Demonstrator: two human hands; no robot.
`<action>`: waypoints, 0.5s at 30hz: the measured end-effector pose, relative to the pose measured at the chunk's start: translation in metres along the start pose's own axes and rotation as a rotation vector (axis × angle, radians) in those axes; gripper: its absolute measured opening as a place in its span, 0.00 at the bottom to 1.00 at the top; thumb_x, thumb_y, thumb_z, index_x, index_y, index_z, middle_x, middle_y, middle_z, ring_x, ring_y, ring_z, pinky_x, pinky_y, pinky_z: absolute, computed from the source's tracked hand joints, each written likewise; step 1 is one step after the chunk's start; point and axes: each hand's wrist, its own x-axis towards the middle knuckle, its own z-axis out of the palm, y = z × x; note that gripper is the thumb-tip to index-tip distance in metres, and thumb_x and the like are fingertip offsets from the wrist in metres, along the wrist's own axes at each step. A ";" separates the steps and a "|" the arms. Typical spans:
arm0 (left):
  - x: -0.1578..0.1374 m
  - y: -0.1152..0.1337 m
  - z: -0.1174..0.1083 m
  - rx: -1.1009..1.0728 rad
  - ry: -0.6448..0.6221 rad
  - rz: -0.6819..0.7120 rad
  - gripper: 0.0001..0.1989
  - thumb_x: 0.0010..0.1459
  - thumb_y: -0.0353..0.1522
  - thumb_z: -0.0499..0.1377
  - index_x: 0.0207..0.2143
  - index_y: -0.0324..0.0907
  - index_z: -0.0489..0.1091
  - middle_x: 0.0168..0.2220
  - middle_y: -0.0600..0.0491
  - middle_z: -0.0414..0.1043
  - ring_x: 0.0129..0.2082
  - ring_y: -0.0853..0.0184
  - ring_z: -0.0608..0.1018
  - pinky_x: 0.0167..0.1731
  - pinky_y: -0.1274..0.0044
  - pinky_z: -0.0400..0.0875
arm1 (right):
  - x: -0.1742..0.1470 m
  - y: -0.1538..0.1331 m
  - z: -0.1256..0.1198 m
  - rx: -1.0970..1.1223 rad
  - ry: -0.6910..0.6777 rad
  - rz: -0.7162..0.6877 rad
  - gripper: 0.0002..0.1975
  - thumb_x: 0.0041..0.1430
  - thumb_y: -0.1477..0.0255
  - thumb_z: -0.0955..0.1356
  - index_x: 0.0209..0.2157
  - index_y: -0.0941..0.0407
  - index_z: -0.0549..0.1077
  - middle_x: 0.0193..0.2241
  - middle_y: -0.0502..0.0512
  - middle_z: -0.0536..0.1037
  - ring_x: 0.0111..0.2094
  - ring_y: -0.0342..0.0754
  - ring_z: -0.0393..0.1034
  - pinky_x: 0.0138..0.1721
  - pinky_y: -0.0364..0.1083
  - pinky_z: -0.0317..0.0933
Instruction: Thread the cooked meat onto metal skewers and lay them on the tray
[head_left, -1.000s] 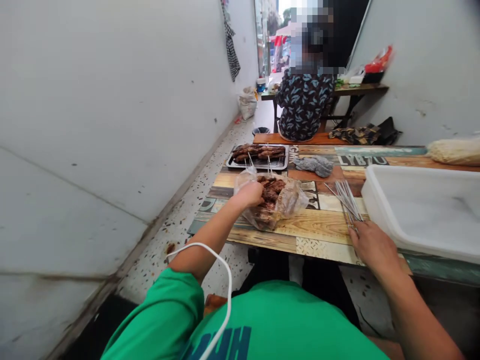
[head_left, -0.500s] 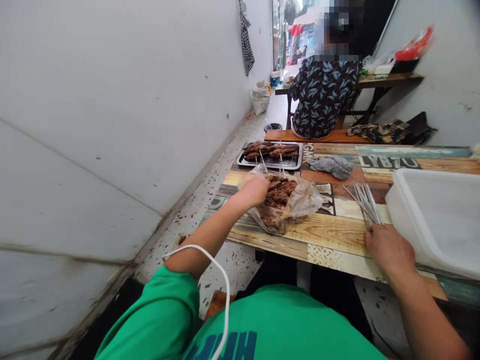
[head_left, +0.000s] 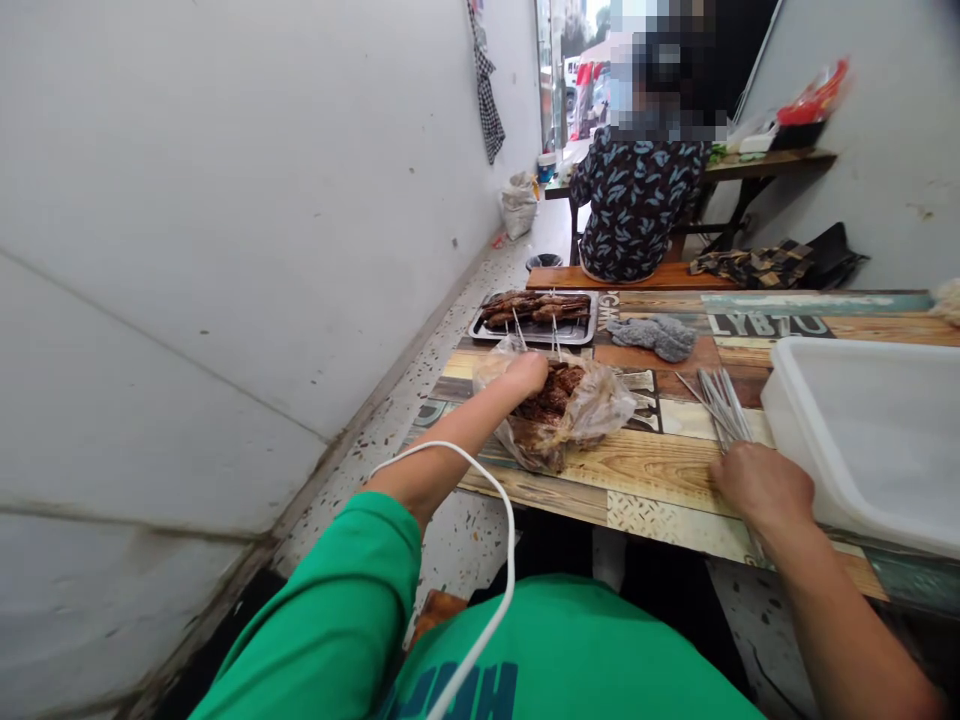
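Observation:
A clear plastic bag [head_left: 600, 410], spread open on the table, holds dark reddish-brown pieces of meat [head_left: 551, 395]. My left hand [head_left: 528, 376] reaches into it from the left, touching the meat, with its fingertips hidden. Farther right, my right hand [head_left: 765, 487] is closed round a bundle of thin metal skewers [head_left: 726, 405], which rests on the table and fans out beyond the fist. Behind the bag lies a metal tray [head_left: 581, 333] bearing skewered meat [head_left: 536, 308]; several skewer ends stick out toward me.
A large white plastic tub [head_left: 817, 440] stands right of my right hand. Beyond the skewers lies a crumpled grey cloth [head_left: 654, 337]. A person [head_left: 637, 205] sits facing away on a bench [head_left: 555, 279]. A white cable [head_left: 495, 480] hangs across my left arm; a wall [head_left: 225, 250] rises at left.
My left hand has moved a little right, farther over the meat in the bag. My right hand keeps its hold on the skewers. The whole view has shifted slightly.

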 end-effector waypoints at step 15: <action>-0.003 -0.006 -0.004 0.043 -0.150 0.098 0.15 0.42 0.20 0.61 0.36 0.34 0.78 0.42 0.37 0.77 0.44 0.54 0.78 0.45 0.74 0.69 | 0.006 0.013 0.000 0.259 0.043 -0.034 0.23 0.56 0.68 0.61 0.48 0.65 0.75 0.30 0.65 0.81 0.33 0.58 0.75 0.30 0.48 0.59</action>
